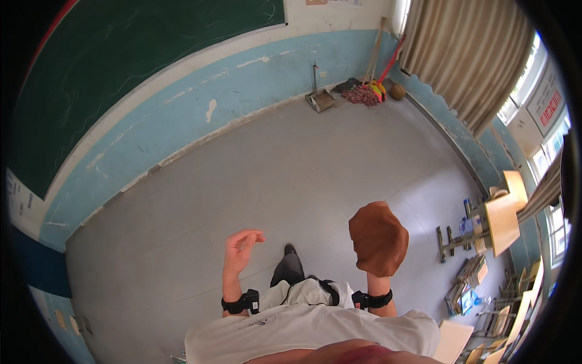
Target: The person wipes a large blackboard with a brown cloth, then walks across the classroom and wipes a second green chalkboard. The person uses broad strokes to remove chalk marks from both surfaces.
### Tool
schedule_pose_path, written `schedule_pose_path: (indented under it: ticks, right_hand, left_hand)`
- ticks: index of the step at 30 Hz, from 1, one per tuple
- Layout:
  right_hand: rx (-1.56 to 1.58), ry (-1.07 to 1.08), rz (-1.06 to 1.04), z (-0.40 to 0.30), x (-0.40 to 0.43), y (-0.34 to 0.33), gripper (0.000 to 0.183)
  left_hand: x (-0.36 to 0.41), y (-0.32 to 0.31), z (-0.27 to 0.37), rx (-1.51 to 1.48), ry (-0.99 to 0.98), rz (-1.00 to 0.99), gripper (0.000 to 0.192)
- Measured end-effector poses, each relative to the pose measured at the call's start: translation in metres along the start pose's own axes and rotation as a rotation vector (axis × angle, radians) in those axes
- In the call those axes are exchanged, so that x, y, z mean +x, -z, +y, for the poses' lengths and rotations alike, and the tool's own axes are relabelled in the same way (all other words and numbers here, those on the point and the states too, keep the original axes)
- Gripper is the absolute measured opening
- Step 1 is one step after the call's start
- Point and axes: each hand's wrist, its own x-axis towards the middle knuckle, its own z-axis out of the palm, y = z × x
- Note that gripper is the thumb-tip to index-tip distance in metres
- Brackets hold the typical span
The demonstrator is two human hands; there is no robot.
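Observation:
A brown cloth (pixel 378 236) is held up in front of me on the right. My right hand (pixel 379 278) is on it; the cloth hides the fingers and palm, leaving only the wrist and forearm bare. My left hand (pixel 243 247) hovers over the grey floor with nothing in it, its fingers loosely bent and pointing right. Each wrist carries a black strap with a small box, the left strap (pixel 241 302) and the right strap (pixel 373 300). Between the arms I see my dark trouser leg and shoe (pixel 289 249).
A green chalkboard (pixel 136 50) spans the blue and white wall. A dustpan (pixel 321 100), a mop (pixel 361 94) and a basketball (pixel 397 92) stand in the far corner. At right are desks (pixel 502 223), stacked books (pixel 473 270), chairs (pixel 500 321) and a curtain (pixel 464 54).

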Motion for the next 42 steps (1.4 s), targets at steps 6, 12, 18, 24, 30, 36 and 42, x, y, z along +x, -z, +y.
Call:
schedule_pose_path:
  ticks: [6,12,18,24,30,36,42]
  right_hand:
    - [0.443,0.064,-0.03,-0.011,0.146,-0.078,0.022]
    - [0.754,0.116,0.007,-0.012,0.294,-0.151,0.023]
    - [0.946,-0.011,0.164,0.055,0.389,-0.205,0.024]
    - [1.116,-0.101,0.33,0.138,0.466,-0.277,0.026]
    - [1.16,-0.152,0.427,0.182,0.6,-0.306,0.027]
    - [1.202,-0.128,0.429,0.188,0.741,-0.37,0.035]
    - [1.236,0.042,0.376,0.16,0.884,-0.427,0.032]
  left_hand:
    - [0.103,0.048,-0.057,0.074,0.106,0.299,0.023]
    - [0.252,0.064,-0.072,0.089,0.094,0.365,0.021]
    - [0.429,0.044,-0.071,0.201,0.099,0.014,0.018]
    - [0.578,0.056,-0.116,0.244,0.133,-0.045,0.018]
    - [0.678,0.08,-0.139,0.415,0.246,-0.266,0.018]
    - [0.768,0.071,-0.158,0.35,0.169,-0.091,0.017]
    - [0.824,0.086,-0.195,0.164,0.203,0.218,0.017]
